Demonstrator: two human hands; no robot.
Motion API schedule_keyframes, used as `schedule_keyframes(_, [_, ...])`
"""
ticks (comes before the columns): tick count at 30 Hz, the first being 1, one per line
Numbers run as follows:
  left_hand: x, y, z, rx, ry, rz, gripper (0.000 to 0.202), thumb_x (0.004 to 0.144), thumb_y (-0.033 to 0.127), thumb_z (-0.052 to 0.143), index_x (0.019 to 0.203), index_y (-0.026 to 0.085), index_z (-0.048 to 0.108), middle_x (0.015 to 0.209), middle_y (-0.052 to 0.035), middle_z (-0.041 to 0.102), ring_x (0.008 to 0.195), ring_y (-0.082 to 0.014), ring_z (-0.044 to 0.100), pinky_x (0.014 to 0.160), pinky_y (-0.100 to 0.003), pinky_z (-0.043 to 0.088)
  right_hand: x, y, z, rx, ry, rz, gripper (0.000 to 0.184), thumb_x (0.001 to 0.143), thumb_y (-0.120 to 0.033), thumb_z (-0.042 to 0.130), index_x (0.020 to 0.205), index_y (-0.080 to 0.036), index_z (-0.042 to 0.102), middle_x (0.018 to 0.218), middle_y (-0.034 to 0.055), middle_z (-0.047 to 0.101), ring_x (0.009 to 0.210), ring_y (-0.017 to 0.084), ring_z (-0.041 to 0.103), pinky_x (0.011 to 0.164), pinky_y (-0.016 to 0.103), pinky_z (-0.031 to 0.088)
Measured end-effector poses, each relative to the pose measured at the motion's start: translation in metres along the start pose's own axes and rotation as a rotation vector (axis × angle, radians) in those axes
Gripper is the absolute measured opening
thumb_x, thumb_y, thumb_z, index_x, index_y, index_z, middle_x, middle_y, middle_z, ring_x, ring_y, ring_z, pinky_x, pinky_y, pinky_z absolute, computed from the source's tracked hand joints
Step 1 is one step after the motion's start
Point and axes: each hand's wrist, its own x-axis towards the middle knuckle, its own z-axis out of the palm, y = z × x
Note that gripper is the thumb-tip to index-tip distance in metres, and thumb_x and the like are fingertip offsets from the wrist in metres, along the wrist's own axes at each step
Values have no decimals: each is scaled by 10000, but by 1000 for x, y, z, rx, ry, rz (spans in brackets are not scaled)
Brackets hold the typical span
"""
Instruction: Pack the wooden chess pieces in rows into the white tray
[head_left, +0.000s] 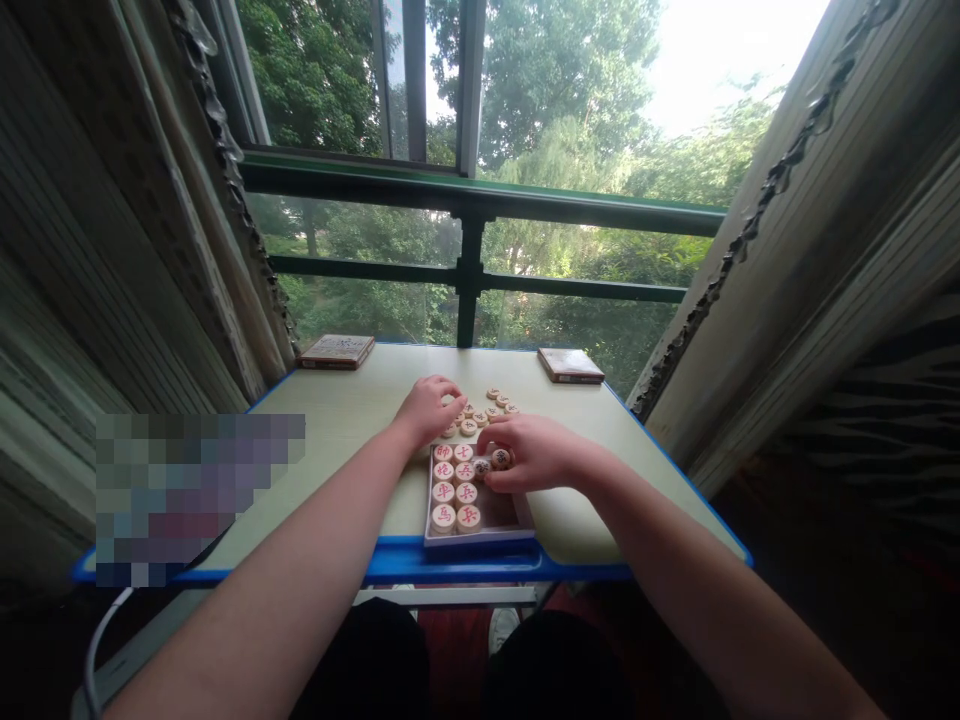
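Observation:
Round wooden Chinese chess pieces lie loose in a cluster beyond a shallow open box. My left hand is at the left side of this cluster with its fingers curled in; what they hold is hidden. Over the right part of the box, my right hand has thumb and fingers closed about a Chinese chess piece. Another dark-marked piece sits just left of it. Red-marked pieces stand face up in two columns along the box's left side.
The box is at the front edge of a pale, blue-rimmed table. Two flat boxes lie at its far corners, one left and one right. A window with a green railing is behind, between curtains. A white cable hangs at the left.

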Motion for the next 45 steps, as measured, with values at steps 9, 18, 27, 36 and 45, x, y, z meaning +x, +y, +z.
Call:
schedule_keyframes(9, [2,-4,3,-74,20,-41,293,753,411,511,778,172,679,942,-73,641,956,-217,564,864,-327,461,4,-1,8,-74,2,-13,292,669,-351,598,902,-186,658,866,50,651,756,178,568,619,250,363])
schedule_keyframes(18, [5,-11,6,-94,7,-111,213,729,327,526,742,183,681,964,-79,640,974,-233,566,858,-343,475,7,-2,10,-110,-18,20,295,666,-346,587,905,-193,664,817,52,669,751,189,581,614,253,365])
schedule_keyframes(27, [2,-8,3,-100,5,-114,196,715,298,523,727,180,678,954,-86,649,949,-228,579,845,-340,478,7,-4,10,-100,-8,47,256,649,-316,608,868,-201,674,786,42,666,714,177,564,598,249,346])
schedule_keyframes(36, [3,-12,4,-15,3,-62,189,714,279,518,707,183,681,916,-72,662,945,-235,580,924,-390,438,-4,10,-14,2,99,49,227,677,-253,602,884,-175,651,837,49,620,722,149,524,619,230,347])
schedule_keyframes(45, [2,-13,6,-40,17,-46,202,717,285,513,702,172,680,905,-91,654,936,-257,578,909,-430,438,-2,18,-10,33,-26,76,270,671,-204,584,926,-213,669,845,34,631,736,149,526,629,230,362])
